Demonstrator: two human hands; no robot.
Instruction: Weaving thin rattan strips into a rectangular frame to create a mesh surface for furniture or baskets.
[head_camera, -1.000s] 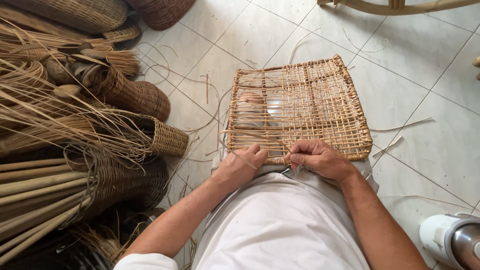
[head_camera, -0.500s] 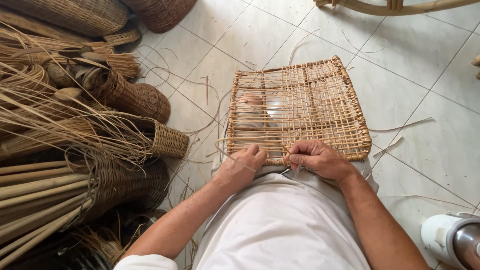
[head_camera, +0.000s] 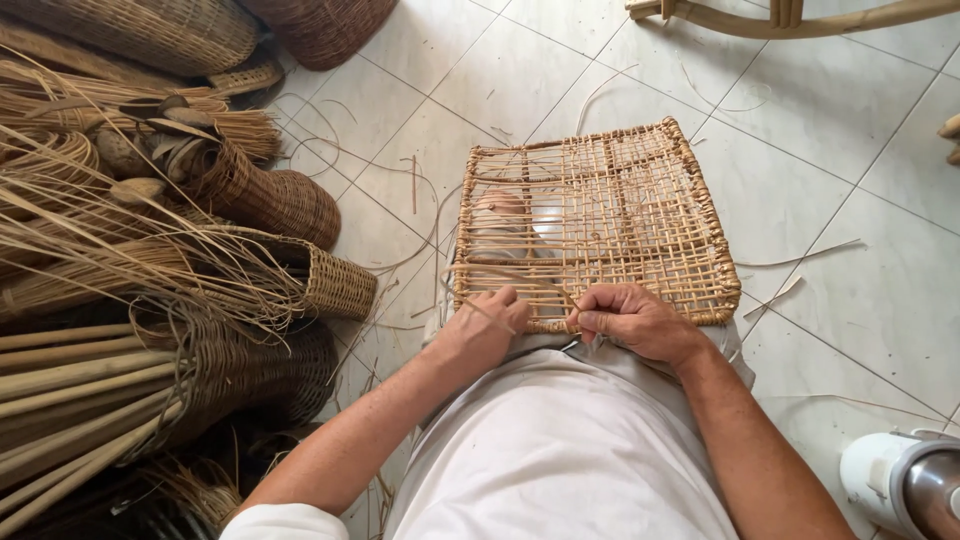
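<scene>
A square woven rattan panel (head_camera: 640, 215) rests on my lap, its far edge out over the tiled floor. My left hand (head_camera: 482, 330) grips the panel's near edge at the left and pinches a thin rattan strand (head_camera: 520, 282) that runs across the weave. My right hand (head_camera: 632, 320) is closed on the near edge to the right of it, fingers curled around the strand's end. My foot shows through the open weave at the panel's left part.
Woven baskets (head_camera: 268, 200) and bundles of rattan strips (head_camera: 90, 260) crowd the left side. Loose strands lie on the white tiles (head_camera: 860, 290). A wooden chair frame (head_camera: 780, 15) stands at the top right and a white-and-steel appliance (head_camera: 905, 480) at the bottom right.
Both hands stay at the panel's near edge with only slight finger movement on the strand. The panel has not shifted.
</scene>
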